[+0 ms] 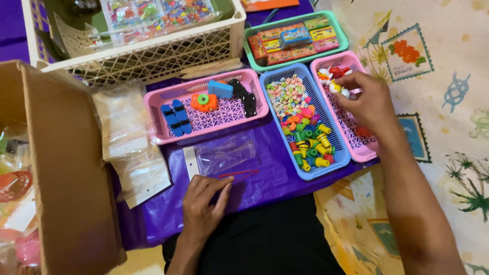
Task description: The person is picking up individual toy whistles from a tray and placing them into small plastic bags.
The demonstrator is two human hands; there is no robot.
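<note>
My right hand (365, 100) reaches into the right pink basket (356, 150) and its fingers pinch a small white and yellow toy (336, 87) among red and white pieces. My left hand (205, 199) rests flat on the purple sheet (265, 183), fingertips touching the corner of a clear plastic bag (226, 154) with a red strip (239, 174). The blue basket (300, 173) between them holds several small coloured pieces. A left pink basket (204, 133) holds blue, orange and black toys.
A brown cardboard box (66, 168) stands at the left, with a stack of clear bags (130, 142) beside it. A white lattice basket (153, 56) and a green tray (295, 38) of coloured packets sit at the back. Patterned cloth (448, 102) lies to the right.
</note>
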